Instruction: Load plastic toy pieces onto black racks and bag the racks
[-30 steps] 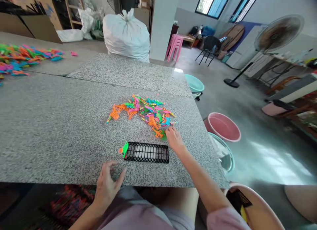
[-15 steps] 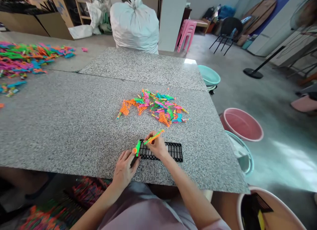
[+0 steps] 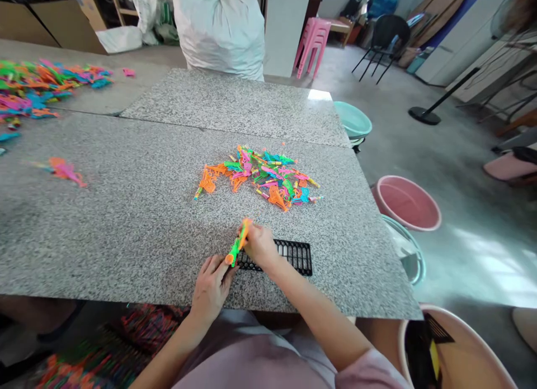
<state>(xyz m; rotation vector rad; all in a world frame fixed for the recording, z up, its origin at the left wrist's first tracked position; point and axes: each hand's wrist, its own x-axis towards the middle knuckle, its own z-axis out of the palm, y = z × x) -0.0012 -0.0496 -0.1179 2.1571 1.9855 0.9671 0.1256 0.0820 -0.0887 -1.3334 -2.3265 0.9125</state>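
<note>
My left hand (image 3: 211,283) is closed on a small green plastic piece (image 3: 233,257) with a round orange end, at the left end of a black slotted rack (image 3: 296,257). The rack lies flat on the table, its left part hidden by my hands. In my right hand (image 3: 260,245) I pinch a slim orange-and-green plastic piece (image 3: 244,231). Its lower end meets or overlaps the green piece; whether they are joined I cannot tell. Beyond the hands lies a loose pile of bright plastic pieces (image 3: 274,179) in orange, green, pink and blue.
A blurred orange-and-pink piece (image 3: 65,170) is on the speckled table (image 3: 138,210) at left. A bigger heap of coloured pieces (image 3: 46,87) covers the far left. A stuffed white sack (image 3: 220,34) stands behind the table. Tubs, including a pink basin (image 3: 406,202), line the right side.
My right hand has moved left, bringing its orange-and-green piece steeper and against the green one. My left hand stays put. A blurred orange-and-pink piece has appeared at the left. The view has shifted slightly.
</note>
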